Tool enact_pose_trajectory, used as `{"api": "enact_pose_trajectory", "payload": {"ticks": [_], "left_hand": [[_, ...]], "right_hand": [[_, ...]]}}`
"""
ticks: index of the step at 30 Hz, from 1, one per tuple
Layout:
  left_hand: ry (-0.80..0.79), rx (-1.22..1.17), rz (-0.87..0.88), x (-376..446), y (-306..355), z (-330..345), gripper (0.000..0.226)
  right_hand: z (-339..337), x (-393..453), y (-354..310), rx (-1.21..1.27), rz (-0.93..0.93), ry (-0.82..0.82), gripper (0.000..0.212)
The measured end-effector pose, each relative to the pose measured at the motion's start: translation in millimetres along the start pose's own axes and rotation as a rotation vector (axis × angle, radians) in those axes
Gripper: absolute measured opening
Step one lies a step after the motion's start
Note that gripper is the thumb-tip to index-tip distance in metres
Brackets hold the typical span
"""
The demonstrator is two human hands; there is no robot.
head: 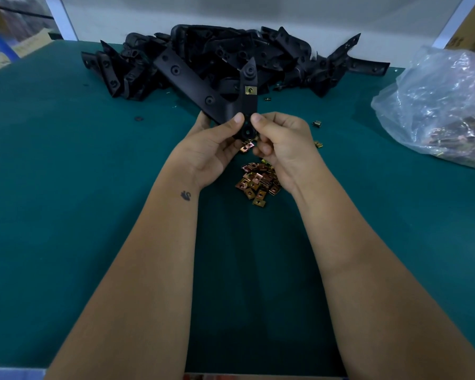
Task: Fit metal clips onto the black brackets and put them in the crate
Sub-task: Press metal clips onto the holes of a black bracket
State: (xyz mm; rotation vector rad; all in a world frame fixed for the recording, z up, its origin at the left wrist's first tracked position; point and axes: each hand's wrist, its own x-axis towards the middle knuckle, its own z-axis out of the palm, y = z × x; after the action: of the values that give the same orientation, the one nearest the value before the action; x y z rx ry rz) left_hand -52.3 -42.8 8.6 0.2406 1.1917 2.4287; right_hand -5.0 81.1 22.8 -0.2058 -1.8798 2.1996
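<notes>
I hold a black V-shaped bracket point(192, 83) upright above the green table. My left hand point(211, 149) grips its lower corner, thumb on the front. My right hand point(281, 144) pinches the same lower end from the right, thumb beside the left thumb. One brass-coloured metal clip point(249, 90) sits fitted on the bracket's right arm. A loose pile of metal clips point(258, 182) lies on the table just below my hands. A heap of black brackets point(231, 53) is piled at the back of the table. No crate is in view.
A clear plastic bag point(439, 105) holding more clips lies at the right. A few stray clips point(316, 123) are scattered right of my hands. The green table point(80, 187) ends at a white wall behind the heap. Cardboard boxes point(472, 37) stand at the far right.
</notes>
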Motion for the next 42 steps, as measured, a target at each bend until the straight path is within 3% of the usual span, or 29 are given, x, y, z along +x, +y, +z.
{"api": "enact_pose_trajectory", "payload": {"ticks": [10, 28, 34, 37, 42], "left_hand": [[-0.021, -0.003, 0.018, -3, 0, 1, 0.018], [-0.005, 0.039, 0.01, -2, -1, 1, 0.02], [0.124, -0.054, -0.003, 5, -6, 5, 0.005], [0.187, -0.107, 0.01, 7, -8, 4, 0.016], [0.141, -0.104, 0.037, 6, -8, 4, 0.023]], "right_hand": [[3, 0, 0, 0.016, 0.031, 0.006, 0.022], [5, -1, 0, -0.085, -0.005, 0.016, 0.026], [10, 0, 0, -0.354, -0.211, 0.127, 0.017], [12, -1, 5, -0.543, -0.31, 0.175, 0.018], [12, -5, 9, -0.892, -0.433, 0.208, 0.039]]}}
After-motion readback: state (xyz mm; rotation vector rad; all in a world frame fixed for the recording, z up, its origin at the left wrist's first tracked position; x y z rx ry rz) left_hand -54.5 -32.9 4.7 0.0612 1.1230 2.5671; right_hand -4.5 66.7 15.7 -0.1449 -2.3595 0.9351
